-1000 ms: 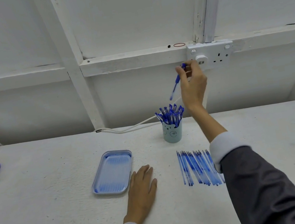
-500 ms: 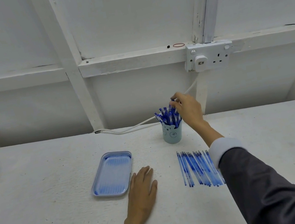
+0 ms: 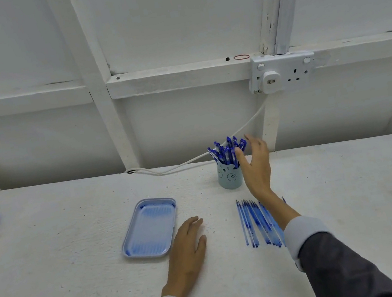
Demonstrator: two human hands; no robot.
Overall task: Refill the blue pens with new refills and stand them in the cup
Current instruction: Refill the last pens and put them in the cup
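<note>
Pens of blue plastic (image 3: 226,150) standing bunched in small light-blue bear-face cup (image 3: 229,178). Right hand (image 3: 256,167) at 3 o'clock of cup, fingers spread, holding nothing. Thin blue refills (image 3: 254,221) lying at 6 o'clock. Left hand (image 3: 188,249) flat on white table (image 3: 83,286), at 4 o'clock of light-blue plastic tray (image 3: 149,228).

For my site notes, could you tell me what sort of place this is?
Probably a plain workroom bench: a rough white table, a panelled wall with a double socket, and a cup of blue pens.

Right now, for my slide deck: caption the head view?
Open right hand beside the cup of blue pens; left hand flat on table.
</note>
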